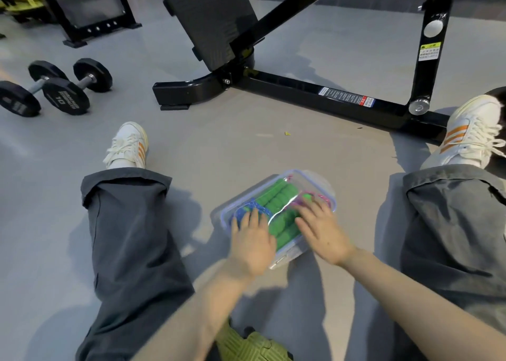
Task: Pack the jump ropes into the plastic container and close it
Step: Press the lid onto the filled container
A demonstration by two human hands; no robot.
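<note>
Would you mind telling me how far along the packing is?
Done: the jump ropes lie inside the plastic container, lid on top. In hand: left hand and right hand press flat on it. Left: whether its clips are latched cannot be seen.

- Even, cool indoor light — soft shadows pool on the floor (pixel 191 147) beside both legs.
- White glare streaks the container lid (pixel 312 185).
- Both hands slightly motion-blurred.
- Wide-angle bending near edges.

The grey floor (pixel 224 141) carries a plastic container (pixel 315 181), two dumbbells (pixel 59 87), a black bench frame (pixel 315 92) and a yellow scrap (pixel 287 133).
</note>
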